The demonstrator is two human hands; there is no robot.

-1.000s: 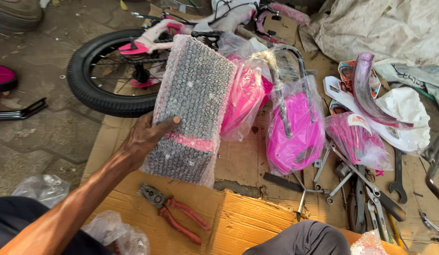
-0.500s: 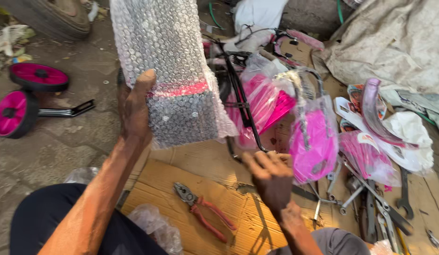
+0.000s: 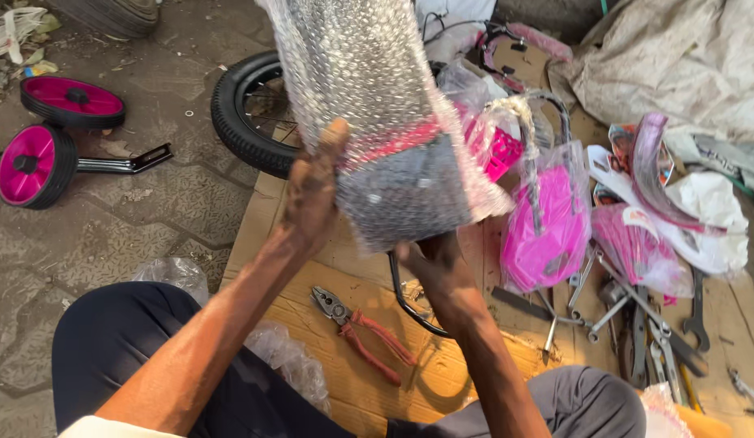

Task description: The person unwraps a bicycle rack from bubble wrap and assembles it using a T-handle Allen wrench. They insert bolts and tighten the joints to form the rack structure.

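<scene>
Step in hand: we judged that we were at the unwrapping stage, holding the bubble-wrapped part [image 3: 377,122] up off the cardboard sheet [image 3: 312,324] to find where the wrap opened.
Where it was: raised in front of us, between both hands, above the pliers [image 3: 365,334] and in front of the bicycle wheel [image 3: 243,122].
Left hand [image 3: 312,191]: pressed flat against the bundle's left side, fingers together, the thumb up along the wrap.
Right hand [image 3: 433,259]: under the lower edge; its fingers were hidden behind the bundle, so we could not tell whether they pinched the wrap or only propped it.
Next move, as we judged it: a loose edge or taped seam had to be found and peeled while the other hand kept the bundle steady.
Wrap: clear bubble film, knobbly and shiny, with a pink band showing through across the middle and something grey below it.
Shape: a long, roughly flat-sided bundle, wider at the bottom.
Around us: pink plastic parts in thin clear bags [image 3: 547,227], smooth and curved; two pink training wheels [image 3: 36,158] with black rims on the paved ground; steel spanners [image 3: 661,349]; red-handled pliers.
</scene>
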